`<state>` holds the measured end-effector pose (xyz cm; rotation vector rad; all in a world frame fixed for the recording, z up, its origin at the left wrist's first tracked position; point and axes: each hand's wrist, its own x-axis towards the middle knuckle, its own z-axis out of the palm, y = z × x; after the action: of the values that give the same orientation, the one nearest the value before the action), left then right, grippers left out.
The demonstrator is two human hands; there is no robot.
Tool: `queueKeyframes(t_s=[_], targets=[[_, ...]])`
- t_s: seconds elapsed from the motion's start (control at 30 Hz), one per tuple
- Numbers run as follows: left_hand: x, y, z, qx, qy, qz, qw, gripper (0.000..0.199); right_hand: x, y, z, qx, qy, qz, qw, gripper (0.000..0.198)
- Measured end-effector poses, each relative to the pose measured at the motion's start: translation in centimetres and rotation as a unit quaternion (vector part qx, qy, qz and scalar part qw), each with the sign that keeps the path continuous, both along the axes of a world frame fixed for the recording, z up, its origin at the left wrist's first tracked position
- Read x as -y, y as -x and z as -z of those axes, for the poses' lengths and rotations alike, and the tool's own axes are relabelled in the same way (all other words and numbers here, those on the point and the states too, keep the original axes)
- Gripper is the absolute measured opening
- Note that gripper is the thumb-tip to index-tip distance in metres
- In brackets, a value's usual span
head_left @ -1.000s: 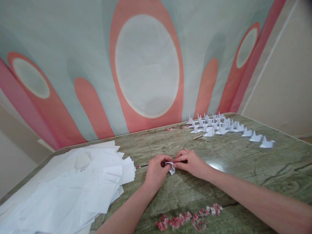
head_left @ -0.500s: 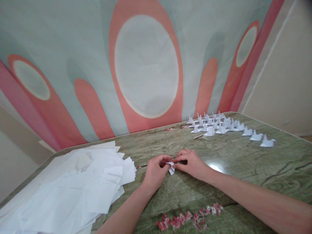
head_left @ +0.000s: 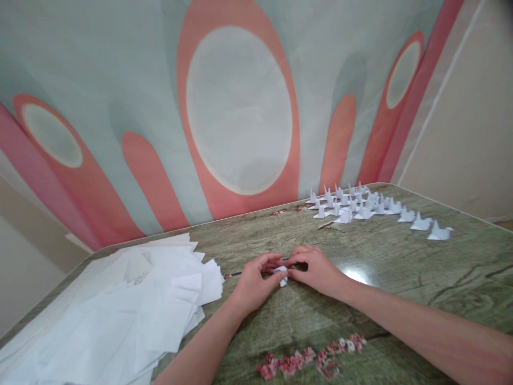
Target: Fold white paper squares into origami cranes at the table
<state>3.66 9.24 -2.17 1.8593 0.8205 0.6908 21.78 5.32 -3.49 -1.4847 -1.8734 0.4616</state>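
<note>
Between my two hands is a small piece of folded white paper (head_left: 283, 280), low over the middle of the table. My left hand (head_left: 258, 280) pinches it from the left, its thumb lying across the paper's near side. From the right, my right hand (head_left: 315, 270) grips the same paper between thumb and fingertips. Much of the fold is hidden behind the fingers, so its exact shape does not show. Several finished white paper birds (head_left: 363, 211) stand in rows at the far right of the table.
A broad, loose pile of white paper sheets (head_left: 108, 315) covers the table's left side. The wood-patterned table (head_left: 401, 278) carries printed pink flowers (head_left: 296, 361) near its front. A coral and grey-green patterned backdrop (head_left: 240, 107) rises along the back edge.
My left thumb has shifted slightly right, across the folded paper, so less of the paper shows. My right hand stays almost where it was. The birds and sheets are unmoved.
</note>
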Motion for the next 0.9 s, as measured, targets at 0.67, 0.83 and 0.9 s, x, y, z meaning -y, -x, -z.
queueKeyframes(t_s=[0.67,0.83,0.9], targets=[[0.12,-0.19,0.16,0.022,0.01,-0.031,0.999,0.025,0.05,0.06,-0.06,-0.004,-0.001,-0.002,1.0,0.01],[0.02,-0.18,0.42,0.024,0.005,-0.029,0.999,0.022,0.07,0.03,-0.05,0.005,-0.005,-0.001,1.0,0.01],[0.02,-0.17,0.49,0.021,0.002,-0.036,0.999,0.02,0.08,0.03,0.08,0.011,-0.01,-0.001,1.0,0.01]])
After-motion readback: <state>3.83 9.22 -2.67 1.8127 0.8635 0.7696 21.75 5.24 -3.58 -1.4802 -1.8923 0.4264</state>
